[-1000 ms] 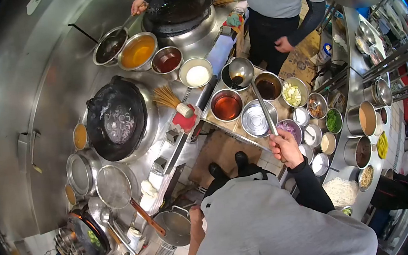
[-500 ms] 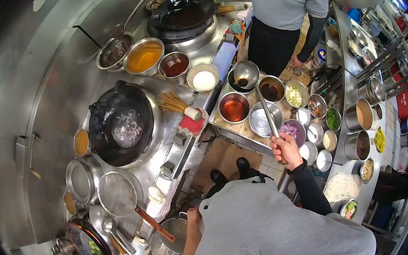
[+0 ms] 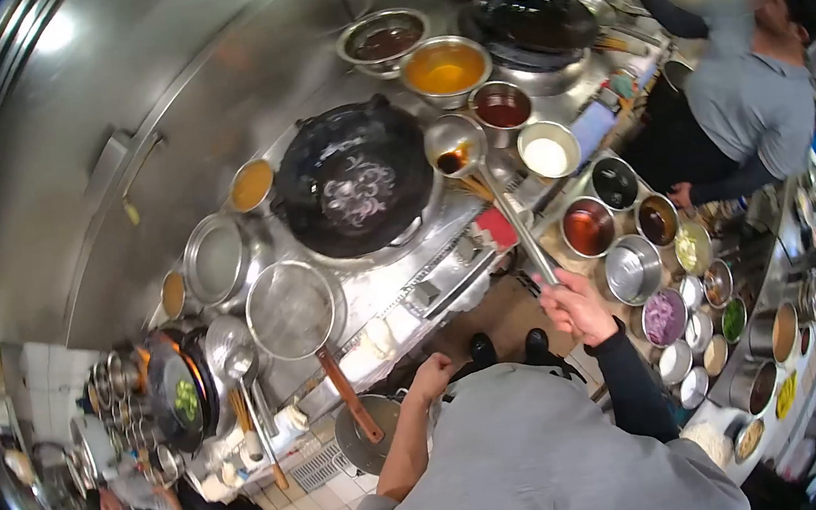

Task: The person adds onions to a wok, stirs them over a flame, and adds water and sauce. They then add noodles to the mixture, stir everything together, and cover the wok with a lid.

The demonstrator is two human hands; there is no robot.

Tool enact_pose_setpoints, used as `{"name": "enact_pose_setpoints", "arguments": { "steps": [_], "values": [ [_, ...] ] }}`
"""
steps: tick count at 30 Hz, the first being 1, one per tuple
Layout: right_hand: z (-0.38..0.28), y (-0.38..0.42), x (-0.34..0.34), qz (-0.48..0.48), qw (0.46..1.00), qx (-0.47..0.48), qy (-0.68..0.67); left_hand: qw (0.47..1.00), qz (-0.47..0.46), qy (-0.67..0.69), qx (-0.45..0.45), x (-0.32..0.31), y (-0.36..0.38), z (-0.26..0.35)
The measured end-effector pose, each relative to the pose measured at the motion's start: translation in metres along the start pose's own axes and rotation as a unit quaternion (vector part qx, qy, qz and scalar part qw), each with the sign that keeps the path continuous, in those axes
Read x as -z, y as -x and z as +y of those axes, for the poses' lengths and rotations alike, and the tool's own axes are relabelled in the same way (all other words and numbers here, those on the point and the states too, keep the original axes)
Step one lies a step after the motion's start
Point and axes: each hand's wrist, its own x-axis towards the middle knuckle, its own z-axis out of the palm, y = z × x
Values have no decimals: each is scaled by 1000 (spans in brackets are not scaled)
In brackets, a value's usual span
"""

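My right hand [image 3: 577,308] is closed round the end of a long-handled ladle [image 3: 516,212]. A small amount of dark brown liquid [image 3: 454,159] lies in the ladle's bowl, which hovers at the right rim of a black wok [image 3: 396,146]. Sliced onion rings [image 3: 359,192] sit in the bottom of that wok. My left hand [image 3: 430,378] is held low in front of my waist, its fingers loosely curled with nothing visible in them. Near it, a round mesh strainer [image 3: 291,311] rests on the counter, its wooden handle sticking out over the edge.
Bowls of orange liquid [image 3: 447,67], red sauce [image 3: 501,103] and white powder [image 3: 549,153] stand beyond the wok. Several ingredient pots, including chopped purple onion [image 3: 664,316], fill the right side. A co-worker [image 3: 748,105] stands at another wok. Flames show around a wok [image 3: 177,392] at left.
The ladle has swung left, from over the sauce pots to the wok's edge, carrying dark liquid. My view has turned left. The left hand stays near my waist.
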Motion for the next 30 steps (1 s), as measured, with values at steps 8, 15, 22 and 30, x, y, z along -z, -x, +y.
{"name": "enact_pose_setpoints", "arguments": {
  "steps": [8, 15, 22, 30],
  "values": [
    [55, -149, -77, -5, 965, 143, 220, 997, -24, 63, -42, 13, -6, 42],
    [29, -30, 8, -51, 990, -4, -131, 983, 21, 179, -33, 35, -16, 53],
    [57, 102, 76, 187, 974, 95, -87, 946, 252, -64, -191, 92, -73, 132],
    [91, 128, 141, 419, 898, 134, -9, 892, 317, -221, -232, 84, -104, 194]
  ]
}}
